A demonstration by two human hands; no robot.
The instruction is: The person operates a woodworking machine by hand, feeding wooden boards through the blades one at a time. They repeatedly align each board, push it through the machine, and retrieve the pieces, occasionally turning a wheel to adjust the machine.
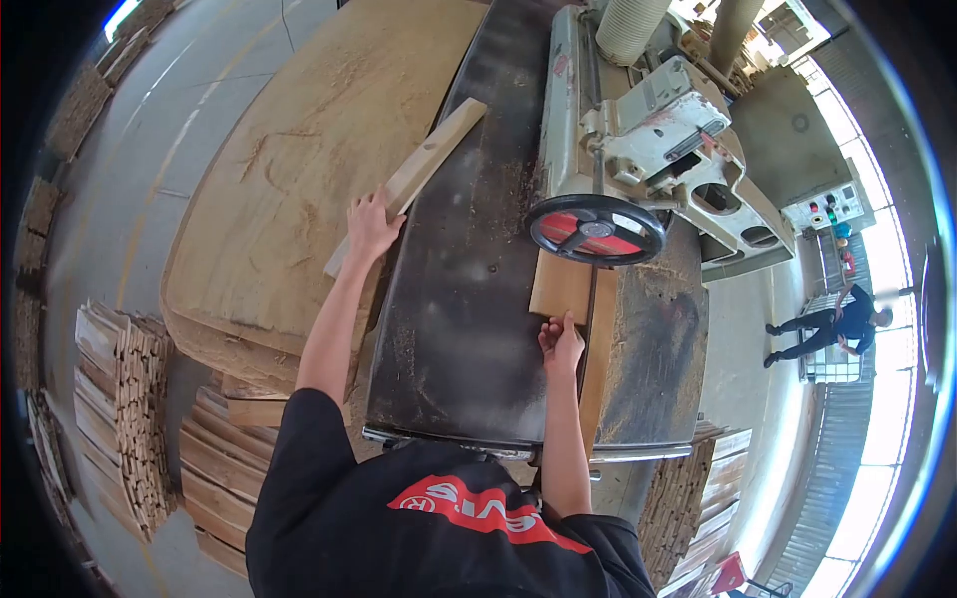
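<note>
My left hand (374, 224) is closed over a long, pale wooden board (439, 145), which lies slantwise along the edge between a wood-topped table and the dark machine bed. My right hand (560, 341) grips the near end of a shorter, wider wooden plank (558, 287), thumb on top and fingers curled. This plank lies flat on the bed against a wooden guide strip (598, 379). Its far end is hidden under the black handwheel (596, 229) with a red centre.
The dark metal machine bed (459, 339) carries sawdust. A large woodworking machine (658, 120) with a hose (630, 30) rises ahead. On the left is a dusty wooden tabletop (299, 179). Stacked boards (140, 409) stand on the floor. Another person (842, 324) stands far right.
</note>
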